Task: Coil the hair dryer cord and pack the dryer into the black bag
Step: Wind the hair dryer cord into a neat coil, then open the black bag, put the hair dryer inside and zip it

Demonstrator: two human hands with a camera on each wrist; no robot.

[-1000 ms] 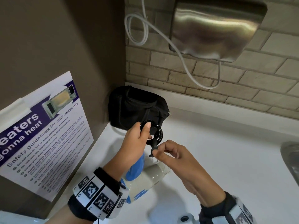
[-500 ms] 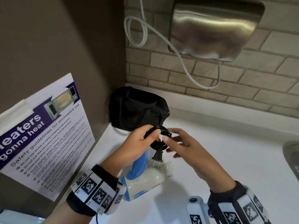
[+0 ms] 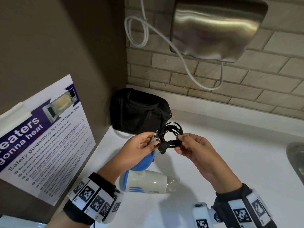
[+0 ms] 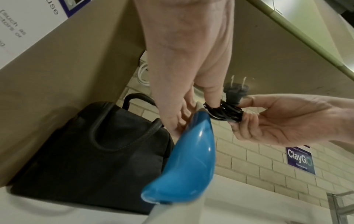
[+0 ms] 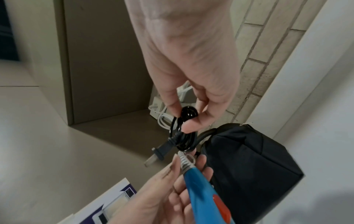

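Note:
The white and blue hair dryer (image 3: pixel 148 181) stands on the white counter (image 3: pixel 238 162) with its blue handle (image 4: pixel 189 160) pointing up. My left hand (image 3: pixel 139 147) holds the top of that handle (image 5: pixel 203 195), near the ribbed cord collar. The black cord (image 3: pixel 171 134) is wound into a small coil. My right hand (image 3: pixel 194 145) pinches the coil (image 5: pixel 186 119) between thumb and fingers. The plug (image 4: pixel 234 92) sticks out of the coil (image 4: pixel 224 112). The black bag (image 3: pixel 138 112) stands in the corner just behind both hands, its zip mostly shut.
A steel hand dryer (image 3: pixel 217 28) hangs on the brick wall (image 3: pixel 246 79) with a white cable (image 3: pixel 164 40) looping below it. A microwave safety poster (image 3: pixel 41 137) is taped to the left panel. A sink edge (image 3: pixel 296 155) shows at the right.
The coil has been pulled wider and flatter. My right hand moved from the plug to pinch the coil's right side, and the plug now hangs toward my left hand.

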